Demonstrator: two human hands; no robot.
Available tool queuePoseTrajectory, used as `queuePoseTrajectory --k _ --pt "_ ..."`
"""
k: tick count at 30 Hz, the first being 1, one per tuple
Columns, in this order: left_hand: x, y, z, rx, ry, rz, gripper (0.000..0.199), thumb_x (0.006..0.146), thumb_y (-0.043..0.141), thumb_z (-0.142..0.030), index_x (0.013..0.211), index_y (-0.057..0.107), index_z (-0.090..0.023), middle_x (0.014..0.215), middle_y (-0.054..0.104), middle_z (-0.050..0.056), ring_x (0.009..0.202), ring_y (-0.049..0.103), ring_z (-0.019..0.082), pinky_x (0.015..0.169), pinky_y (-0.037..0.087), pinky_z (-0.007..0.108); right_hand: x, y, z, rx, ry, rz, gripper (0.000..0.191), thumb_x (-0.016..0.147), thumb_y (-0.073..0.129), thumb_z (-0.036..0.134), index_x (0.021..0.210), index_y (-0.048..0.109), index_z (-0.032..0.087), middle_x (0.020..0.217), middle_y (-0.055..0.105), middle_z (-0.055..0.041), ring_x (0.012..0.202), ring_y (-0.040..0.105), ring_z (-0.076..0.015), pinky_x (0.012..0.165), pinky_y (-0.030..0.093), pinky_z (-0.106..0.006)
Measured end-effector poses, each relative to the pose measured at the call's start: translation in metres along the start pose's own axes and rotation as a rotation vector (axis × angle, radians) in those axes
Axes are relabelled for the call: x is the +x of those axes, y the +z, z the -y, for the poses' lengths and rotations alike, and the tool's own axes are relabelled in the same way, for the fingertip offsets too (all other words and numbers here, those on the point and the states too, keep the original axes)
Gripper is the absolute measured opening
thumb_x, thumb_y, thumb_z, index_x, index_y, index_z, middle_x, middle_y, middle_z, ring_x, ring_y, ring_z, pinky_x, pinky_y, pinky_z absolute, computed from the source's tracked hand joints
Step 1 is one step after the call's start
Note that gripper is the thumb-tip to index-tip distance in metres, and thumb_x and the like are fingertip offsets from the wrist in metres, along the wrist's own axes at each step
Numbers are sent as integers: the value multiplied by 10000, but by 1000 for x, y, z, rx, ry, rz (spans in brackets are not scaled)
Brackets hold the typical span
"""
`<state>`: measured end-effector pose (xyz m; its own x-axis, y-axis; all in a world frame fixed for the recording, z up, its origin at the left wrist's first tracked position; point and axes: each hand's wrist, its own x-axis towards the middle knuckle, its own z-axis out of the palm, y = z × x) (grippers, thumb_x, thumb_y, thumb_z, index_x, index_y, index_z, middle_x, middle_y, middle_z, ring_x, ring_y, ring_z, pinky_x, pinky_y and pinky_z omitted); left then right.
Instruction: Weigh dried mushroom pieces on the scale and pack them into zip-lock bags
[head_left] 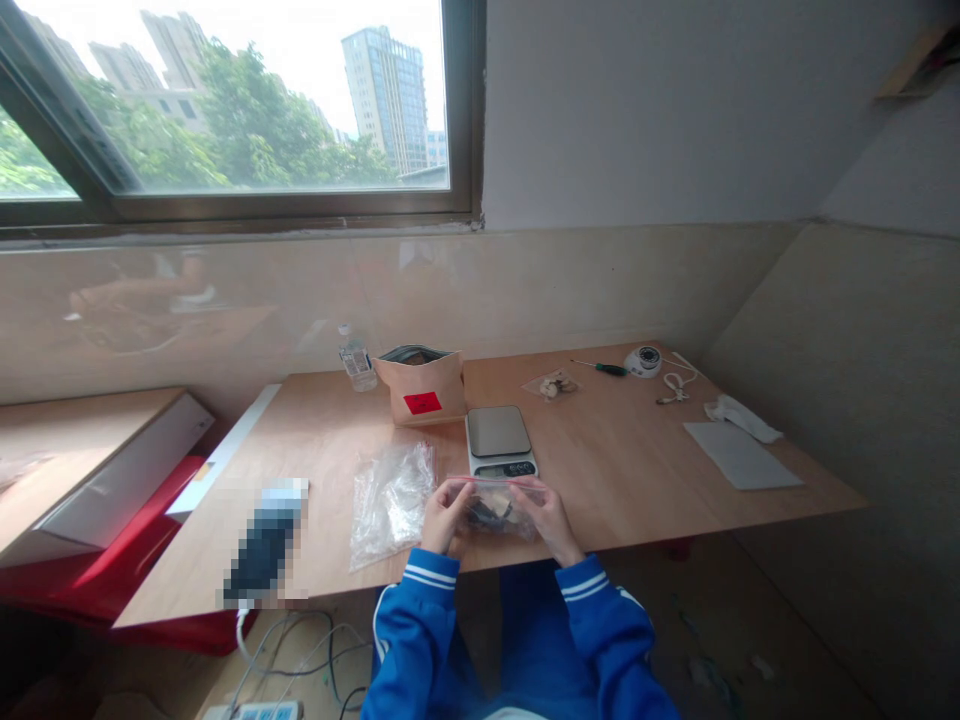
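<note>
At the near edge of the light wooden table [615,470], both hands hold a small clear plastic zip bag [496,505] with dark contents, just above the tabletop. Its red-lined top edge runs level between them. The left hand [444,517] grips the bag's left end with fingers curled round it; the right hand [546,515] grasps the right end the same way. Both arms wear blue sleeves with white stripes at the cuff. Just behind the bag sits a small grey digital kitchen scale [499,441], its display facing the person. Left of the hands lies a loose pile of empty clear plastic bags [391,500]. Behind the scale stands an open tan paper pouch with a red label [421,387], a clear plastic bottle [357,359] beside it. Farther right lies a green-handled screwdriver [601,368]
</note>
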<state>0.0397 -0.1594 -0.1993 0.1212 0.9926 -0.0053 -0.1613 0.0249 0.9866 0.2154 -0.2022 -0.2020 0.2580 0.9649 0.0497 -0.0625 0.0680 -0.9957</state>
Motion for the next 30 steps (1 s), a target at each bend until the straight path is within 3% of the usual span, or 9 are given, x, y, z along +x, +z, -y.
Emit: queuePoseTrajectory --k 4,15,19,23,30 --pt "-4 4 -1 7 -29 -53 379 608 775 -479 745 710 -133 711 704 70 708 652 192 688 512 297 0 3 1 -28 -28 -17 358 727 693 496 838 705 156 819 728 -76 773 678 -221 730 555 -346" --pt "-4 4 2 17 17 -87 320 662 750 -438 757 713 -136 727 714 67 730 664 192 711 522 304 -1 4 8 51 -8 -6 337 695 736 480 805 722 162 794 726 -65 747 674 -215 709 549 -332" --pt "-4 1 -1 7 -38 -6 339 624 773 -449 766 727 -144 756 729 78 755 678 213 750 533 334 -3 6 12 106 51 99 333 705 727 480 847 720 179 850 729 -63 790 678 -226 724 552 -341" --pt "-5 2 0 19 -63 24 347 614 781 -444 783 737 -145 776 736 90 759 684 227 749 541 348 -4 11 13 111 57 126 291 726 714 462 847 731 198 853 741 -54 811 686 -235 761 551 -354" --pt "-9 13 4 18 17 -71 309 625 776 -417 736 736 -132 788 729 95 782 678 221 729 544 320 -2 17 4 24 -35 -17 268 746 703 428 812 729 170 804 729 -59 773 671 -214 728 536 -315"
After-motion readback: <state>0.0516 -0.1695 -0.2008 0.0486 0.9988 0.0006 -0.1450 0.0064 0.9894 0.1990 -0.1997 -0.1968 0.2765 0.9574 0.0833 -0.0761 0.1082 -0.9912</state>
